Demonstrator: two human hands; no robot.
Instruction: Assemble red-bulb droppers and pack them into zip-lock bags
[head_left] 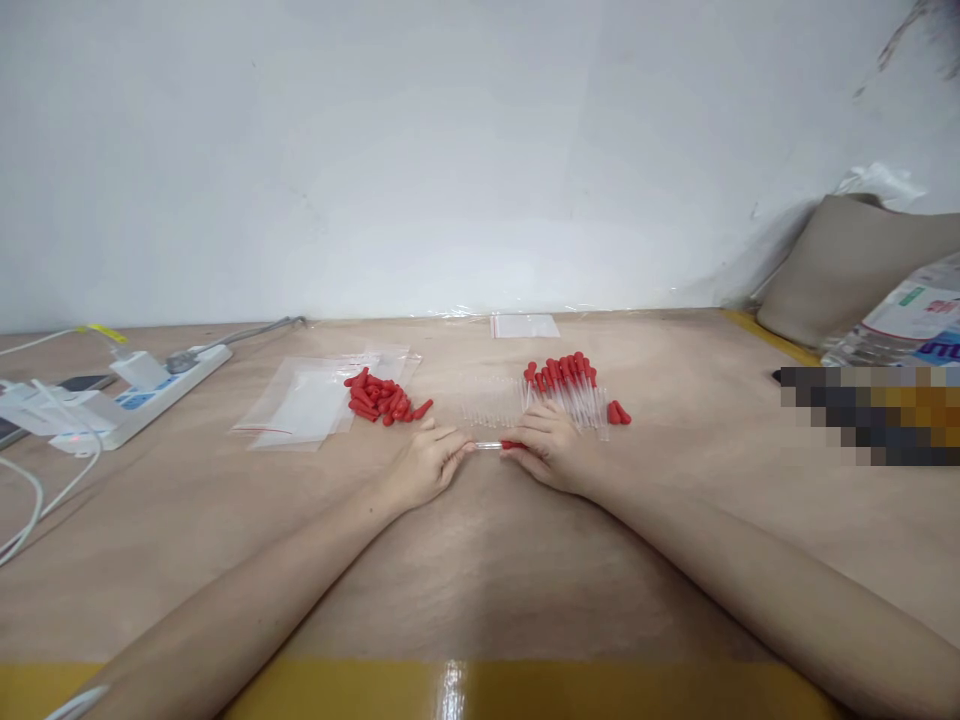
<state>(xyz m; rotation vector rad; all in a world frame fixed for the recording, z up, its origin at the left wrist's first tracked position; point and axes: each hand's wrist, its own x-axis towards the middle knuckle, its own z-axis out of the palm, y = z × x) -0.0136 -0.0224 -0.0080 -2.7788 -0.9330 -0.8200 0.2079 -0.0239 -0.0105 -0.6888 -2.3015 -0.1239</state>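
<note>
My left hand (433, 464) pinches one end of a thin clear dropper tube (489, 446), held level just above the table. At the tube's other end, the closed fingers of my right hand (551, 448) grip a red rubber bulb (510, 445), mostly hidden by them. Just beyond the right hand lies a row of droppers (574, 385) with red bulbs fitted. Bare clear tubes (491, 402) lie to the left of that row. A heap of loose red bulbs (379, 395) is beyond my left hand, and a few more red bulbs (619, 412) lie to the right.
Clear zip bags (296, 400) lie under and beside the bulb heap; another small bag (525, 326) is near the wall. On the left is a power strip (165, 390) with chargers and white cables. At right stand a plastic bottle (900, 315) and a grey-brown object (832, 265).
</note>
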